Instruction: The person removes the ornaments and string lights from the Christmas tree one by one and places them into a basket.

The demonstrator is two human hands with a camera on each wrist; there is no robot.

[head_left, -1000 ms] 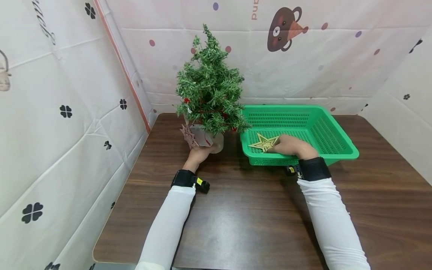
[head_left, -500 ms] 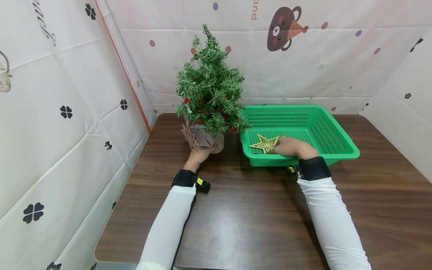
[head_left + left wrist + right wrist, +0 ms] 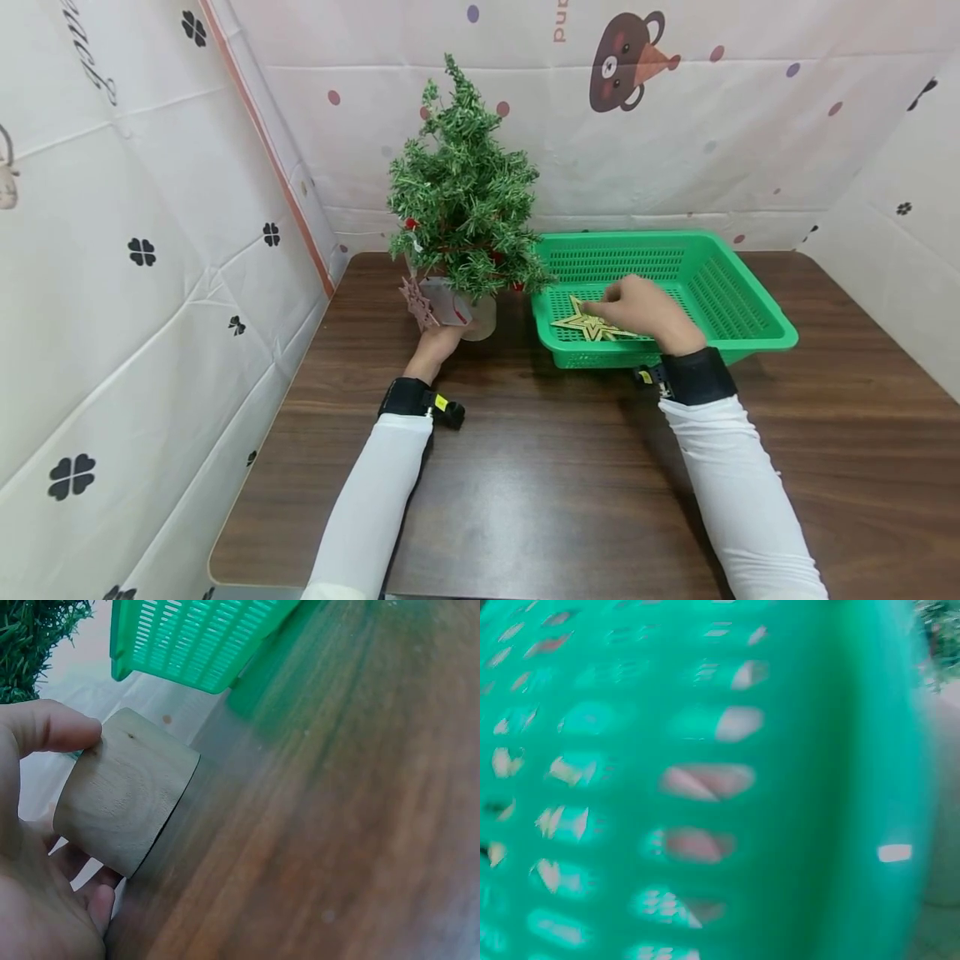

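"Left of centre in the head view, what does the left hand (image 3: 441,342) hold?"

"The wooden base (image 3: 127,795) of the small green tree (image 3: 465,183). The left wrist view shows the thumb against its upper edge and the fingers curled in below."

"And beside that hand?"

"Just above it in the frame, a pink snowflake-like ornament (image 3: 417,302) and a whitish card (image 3: 444,300)."

"The right hand (image 3: 641,308)?"

"Right of centre, over the green basket (image 3: 738,292), fingers bent down towards a gold star (image 3: 591,327) in the basket's lower left."

"Pinching it?"

"I can't tell; the right wrist view shows mostly blurred basket mesh."
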